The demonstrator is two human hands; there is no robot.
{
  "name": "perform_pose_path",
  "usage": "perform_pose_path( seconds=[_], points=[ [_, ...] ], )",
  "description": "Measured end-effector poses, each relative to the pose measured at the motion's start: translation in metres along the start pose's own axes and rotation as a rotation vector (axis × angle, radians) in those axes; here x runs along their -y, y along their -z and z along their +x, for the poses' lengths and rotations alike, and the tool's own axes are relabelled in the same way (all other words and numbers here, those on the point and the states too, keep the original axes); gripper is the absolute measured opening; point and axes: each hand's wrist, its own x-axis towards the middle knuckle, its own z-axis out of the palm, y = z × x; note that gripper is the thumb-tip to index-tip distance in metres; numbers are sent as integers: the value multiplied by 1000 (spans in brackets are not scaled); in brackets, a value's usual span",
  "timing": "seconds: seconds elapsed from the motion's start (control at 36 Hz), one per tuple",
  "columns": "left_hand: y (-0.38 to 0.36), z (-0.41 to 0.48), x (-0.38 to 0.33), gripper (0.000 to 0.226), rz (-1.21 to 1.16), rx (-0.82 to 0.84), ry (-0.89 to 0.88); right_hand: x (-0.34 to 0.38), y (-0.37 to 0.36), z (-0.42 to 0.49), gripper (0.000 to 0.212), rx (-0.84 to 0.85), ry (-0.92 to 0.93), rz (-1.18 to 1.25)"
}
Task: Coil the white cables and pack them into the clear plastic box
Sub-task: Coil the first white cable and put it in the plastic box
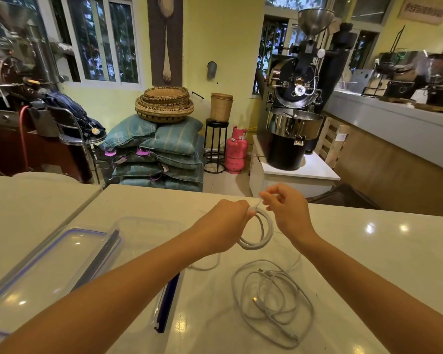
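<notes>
A person's left hand [228, 221] clenches a small coil of white cable [257, 233] above a glossy white counter [368, 251], while the right hand [287, 208] pinches the cable's free plug end just beside it. The risk from here lies in that springy loop — if the left grip slackens while the end is being tucked, the turns would likely spread and the coil fall open. A second hazard sits below: a loose tangle of white cables [271, 300] lies on the counter under the hands, and a strand could snag and drag along when the finished coil is carried over. The clear plastic box [149, 233] stands open to the left with no cable visible inside, its blue-edged lid [44, 272] lying beside it. The polished counter throws back ceiling lights. Behind it, a coffee roaster [297, 103], stacked green sacks [159, 149], woven baskets [164, 103] and a pink gas cylinder [235, 152] fill a yellow-walled room.
</notes>
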Motion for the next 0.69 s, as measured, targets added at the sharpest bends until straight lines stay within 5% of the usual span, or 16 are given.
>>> perform_pose_path(
  seconds=[0.36,0.5,0.69],
  points=[
    [8,3,2,37,-14,9,6,15,10,-3,33,206,304,-387],
    [8,4,3,36,1,14,-6,12,11,-2,42,356,151,-346],
    [6,8,12,25,135,14,-24,20,8,-1,19,558,-195,24]
  ],
)
